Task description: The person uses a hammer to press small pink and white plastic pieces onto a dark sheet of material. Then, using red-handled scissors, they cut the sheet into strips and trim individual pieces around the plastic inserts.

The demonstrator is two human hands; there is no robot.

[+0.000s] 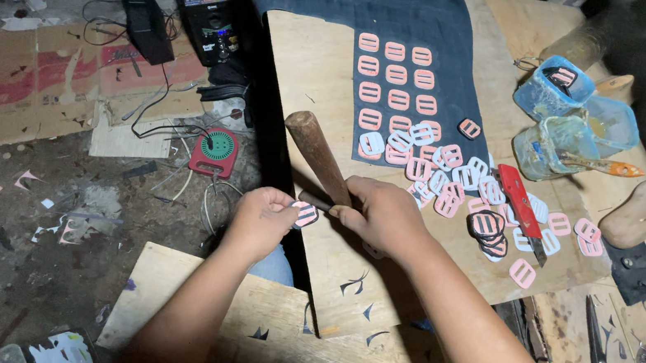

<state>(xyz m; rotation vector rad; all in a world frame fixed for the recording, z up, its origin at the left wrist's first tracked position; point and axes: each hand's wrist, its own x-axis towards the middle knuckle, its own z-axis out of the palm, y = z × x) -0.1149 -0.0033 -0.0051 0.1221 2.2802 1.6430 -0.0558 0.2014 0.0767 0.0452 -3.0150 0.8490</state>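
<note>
Cluttered floor workshop, plywood board (313,64): small pink slotted piece (304,214) is pinched in left hand (261,219) at the board's edge.
Wooden-handled tool (318,154) is gripped in closed right hand (381,214); piece is best kept flat, fingertips kept off the tool tip.

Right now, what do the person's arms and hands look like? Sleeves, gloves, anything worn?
Both arms are bare from the bottom edge of the frame up to the hands: no sleeves in view. The left hand and right hand wear no gloves. No watch, bracelet or ring shows on the parts in view. No tape, bandages or markings can be made out. The lighting is dim, so fine detail on the fingers is hard to tell.
</note>
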